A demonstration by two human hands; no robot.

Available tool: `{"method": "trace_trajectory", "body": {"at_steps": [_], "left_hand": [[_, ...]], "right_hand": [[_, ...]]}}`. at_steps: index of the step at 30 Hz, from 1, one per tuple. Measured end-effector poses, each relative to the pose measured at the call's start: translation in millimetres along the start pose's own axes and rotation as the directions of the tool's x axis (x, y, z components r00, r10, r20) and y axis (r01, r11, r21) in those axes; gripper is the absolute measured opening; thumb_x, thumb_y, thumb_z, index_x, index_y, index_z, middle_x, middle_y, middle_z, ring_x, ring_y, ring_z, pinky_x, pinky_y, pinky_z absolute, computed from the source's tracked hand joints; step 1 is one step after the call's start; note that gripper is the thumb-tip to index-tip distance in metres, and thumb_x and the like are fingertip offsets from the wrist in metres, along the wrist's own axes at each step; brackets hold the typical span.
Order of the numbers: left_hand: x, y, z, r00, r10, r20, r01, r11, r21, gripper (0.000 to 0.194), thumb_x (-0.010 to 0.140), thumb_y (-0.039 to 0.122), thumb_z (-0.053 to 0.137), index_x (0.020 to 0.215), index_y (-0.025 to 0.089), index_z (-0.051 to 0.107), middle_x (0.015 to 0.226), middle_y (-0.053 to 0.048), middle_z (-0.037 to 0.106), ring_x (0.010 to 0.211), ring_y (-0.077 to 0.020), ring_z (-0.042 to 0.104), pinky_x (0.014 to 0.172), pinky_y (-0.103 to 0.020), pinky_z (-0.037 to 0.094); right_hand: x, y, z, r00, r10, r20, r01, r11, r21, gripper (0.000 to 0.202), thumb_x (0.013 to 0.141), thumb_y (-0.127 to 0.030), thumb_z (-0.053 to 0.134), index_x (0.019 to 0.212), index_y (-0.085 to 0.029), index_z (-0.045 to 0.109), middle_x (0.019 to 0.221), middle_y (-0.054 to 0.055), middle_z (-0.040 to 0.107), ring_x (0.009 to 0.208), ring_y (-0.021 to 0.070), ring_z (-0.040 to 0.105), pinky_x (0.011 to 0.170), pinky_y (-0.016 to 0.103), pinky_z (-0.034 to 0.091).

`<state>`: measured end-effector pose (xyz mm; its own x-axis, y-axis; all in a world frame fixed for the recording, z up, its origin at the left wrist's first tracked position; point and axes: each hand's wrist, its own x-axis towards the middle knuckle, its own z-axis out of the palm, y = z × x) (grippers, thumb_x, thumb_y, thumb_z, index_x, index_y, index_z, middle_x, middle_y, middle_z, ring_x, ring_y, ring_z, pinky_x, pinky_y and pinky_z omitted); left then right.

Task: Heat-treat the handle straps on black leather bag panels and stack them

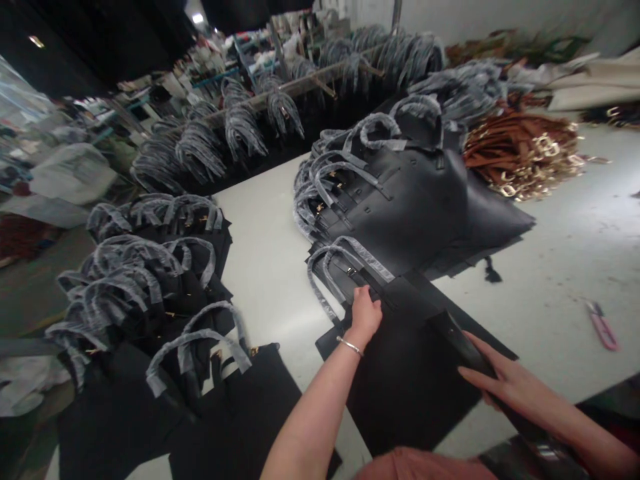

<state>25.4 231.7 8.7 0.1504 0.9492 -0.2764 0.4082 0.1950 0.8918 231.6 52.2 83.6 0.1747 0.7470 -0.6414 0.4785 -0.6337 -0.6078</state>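
Note:
In front of me a flat black leather bag (400, 373) lies on the table, its plastic-wrapped handles (367, 257) pointing away to the left. My left hand (367, 312), a bangle on its wrist, has its fingers closed at the bag's top edge, beside a dark tab with a small gold-coloured clasp (351, 271). What exactly the fingertips pinch is hidden. My right hand (495, 377) grips a wide black leather strap (465, 343) between thumb and fingers. One end of that strap rests over the bag, and the rest runs back under my forearm.
Black bags with wrapped handles lie in piles at left (200, 407) and beyond (415, 207). Brown straps with gold buckles (520, 147) are heaped at back right. Pink-handled snips (603, 325) lie on the pale table (265, 220). A rail (300, 83) holds more wrapped handles behind.

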Motion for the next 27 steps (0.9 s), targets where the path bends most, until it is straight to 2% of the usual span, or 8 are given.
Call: {"method": "trace_trajectory", "body": {"at_steps": [3, 6, 10, 13, 15, 21, 27], "left_hand": [[9.4, -1.0, 8.8, 0.999, -0.036, -0.012, 0.036, 0.999, 0.026, 0.040, 0.069, 0.005, 0.064, 0.107, 0.016, 0.062, 0.105, -0.009, 0.058, 0.099, -0.0221, 0.058, 0.097, -0.035, 0.040], [8.8, -1.6, 10.8, 0.998, -0.056, -0.028, 0.058, 0.997, 0.048, 0.034, 0.069, 0.005, 0.065, 0.102, 0.017, 0.064, 0.103, -0.008, 0.059, 0.098, -0.0215, 0.059, 0.096, -0.035, 0.040], [2.1, -3.6, 17.0, 0.997, -0.083, -0.002, 0.083, 0.996, 0.038, 0.024, 0.071, 0.007, 0.066, 0.094, 0.015, 0.067, 0.099, -0.010, 0.063, 0.085, -0.0199, 0.064, 0.090, -0.034, 0.044], [-2.2, -7.6, 25.1, 0.991, -0.126, 0.051, 0.127, 0.992, -0.022, 0.027, 0.076, 0.011, 0.063, 0.103, 0.013, 0.065, 0.099, -0.010, 0.065, 0.060, -0.0131, 0.064, 0.071, -0.029, 0.049], [-4.0, -10.3, 29.1, 0.985, -0.150, 0.089, 0.157, 0.984, -0.079, 0.030, 0.080, 0.013, 0.059, 0.110, 0.013, 0.061, 0.094, -0.008, 0.065, 0.052, -0.0101, 0.062, 0.061, -0.024, 0.049], [-7.5, -12.2, 27.7, 0.977, -0.153, 0.146, 0.180, 0.964, -0.193, 0.028, 0.085, 0.015, 0.053, 0.112, 0.011, 0.057, 0.070, 0.000, 0.061, 0.052, -0.0094, 0.061, 0.055, -0.018, 0.046], [-3.6, -9.4, 23.9, 0.963, -0.153, 0.221, 0.194, 0.966, -0.173, 0.020, 0.085, 0.012, 0.052, 0.101, 0.009, 0.064, 0.049, 0.005, 0.052, 0.043, -0.0081, 0.052, 0.047, -0.016, 0.037]], "right_hand": [[-8.3, 25.8, -4.8, 0.997, 0.030, -0.065, -0.030, 1.000, -0.002, 0.086, 0.082, -0.060, 0.052, 0.148, -0.013, 0.027, 0.043, -0.004, 0.057, 0.047, 0.0244, 0.061, 0.051, 0.034, 0.045], [-11.4, 32.0, -7.4, 0.992, 0.056, -0.110, -0.054, 0.998, 0.025, 0.085, 0.081, -0.063, 0.051, 0.147, -0.012, 0.032, 0.041, -0.004, 0.054, 0.046, 0.0241, 0.061, 0.050, 0.034, 0.045], [-1.4, 10.2, -2.2, 0.997, 0.013, -0.073, -0.005, 0.994, 0.111, 0.080, 0.082, -0.060, 0.053, 0.146, -0.016, 0.034, 0.047, -0.004, 0.058, 0.044, 0.0194, 0.060, 0.046, 0.028, 0.045], [11.1, -13.3, 4.9, 0.998, -0.060, 0.015, 0.056, 0.984, 0.169, 0.075, 0.084, -0.055, 0.055, 0.146, -0.019, 0.035, 0.057, -0.003, 0.062, 0.043, 0.0150, 0.060, 0.041, 0.023, 0.045], [18.2, -26.1, 8.4, 0.993, -0.102, 0.058, 0.090, 0.979, 0.180, 0.073, 0.085, -0.052, 0.055, 0.146, -0.019, 0.034, 0.059, -0.003, 0.061, 0.042, 0.0129, 0.058, 0.039, 0.021, 0.044], [34.7, -46.1, 8.6, 0.983, -0.161, 0.083, 0.142, 0.970, 0.198, 0.067, 0.086, -0.047, 0.056, 0.144, -0.020, 0.038, 0.063, -0.003, 0.059, 0.041, 0.0097, 0.056, 0.035, 0.017, 0.043], [54.0, -58.4, 9.2, 0.977, -0.186, 0.105, 0.159, 0.961, 0.226, 0.063, 0.086, -0.045, 0.057, 0.142, -0.022, 0.041, 0.064, -0.004, 0.059, 0.040, 0.0093, 0.056, 0.034, 0.017, 0.043]]}}
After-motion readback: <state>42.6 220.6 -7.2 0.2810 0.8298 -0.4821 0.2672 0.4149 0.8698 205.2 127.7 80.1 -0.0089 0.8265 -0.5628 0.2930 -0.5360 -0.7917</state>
